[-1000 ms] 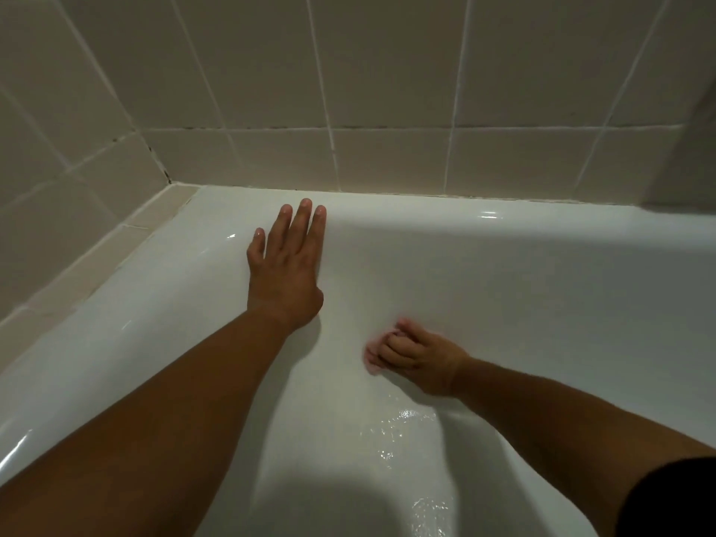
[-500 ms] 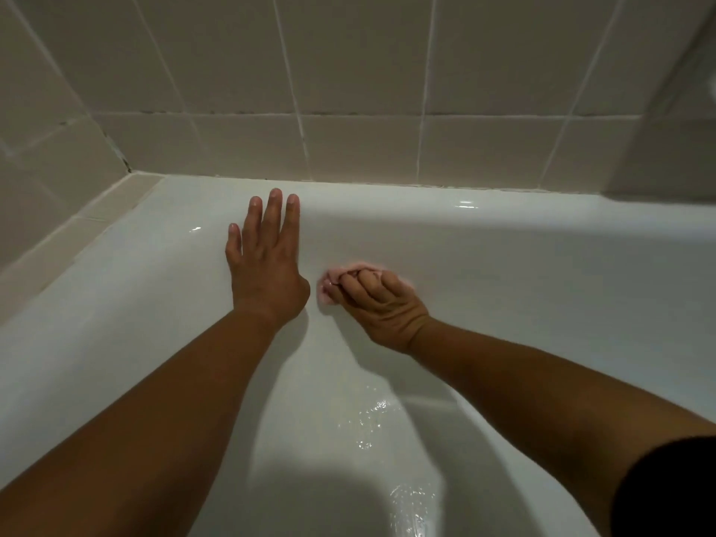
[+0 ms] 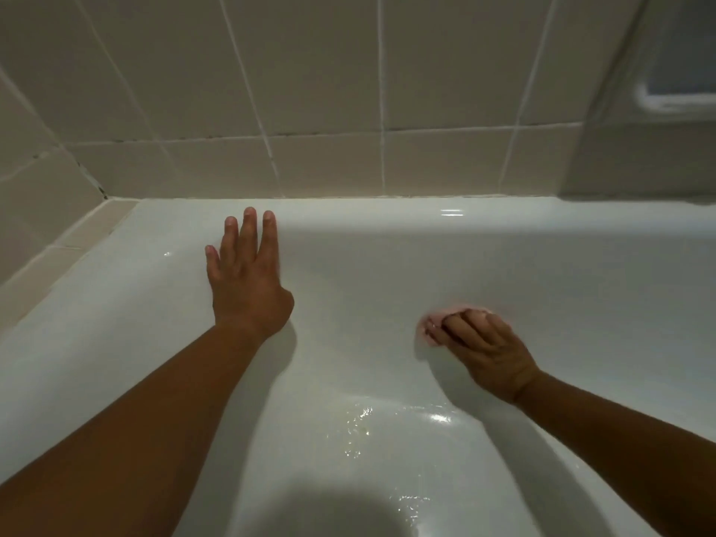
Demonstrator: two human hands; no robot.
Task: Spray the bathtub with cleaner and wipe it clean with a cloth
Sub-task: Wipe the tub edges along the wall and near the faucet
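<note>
1. The right hand (image 3: 482, 344) and its pink cloth (image 3: 430, 329) are sweeping rightward along the far inner wall of the white bathtub (image 3: 561, 265). Half a second ago they were just beside the left hand (image 3: 248, 281); now they are well apart from it. The left hand is keeping to much the same spot.
2. The right hand is curling its fingers round the bunched cloth and pressing it against the enamel. Only a pink edge is showing past the knuckles.
3. The left hand is lying flat on the same wall, fingers straight and close together, gripping nothing. Its fingertips are reaching nearly to the tub's rim below the beige tiles (image 3: 317, 91).
4. A wet film (image 3: 368, 424) is glinting on the tub floor between the two forearms. No spray bottle is showing, so the work appears to be in its wiping stage, with much of the tub likely still to cover.
5. The main hazard seems to be the bracing palm. The person looks to be leaning on glossy enamel, and if that surface is wet the hand could slide and send the person lurching forward.
6. The cloth is bunched small, so each pass is covering a narrow band. Strokes spaced too widely could leave unwiped streaks of cleaner. A loosening grip could also let the cloth slip down to the wet floor.
</note>
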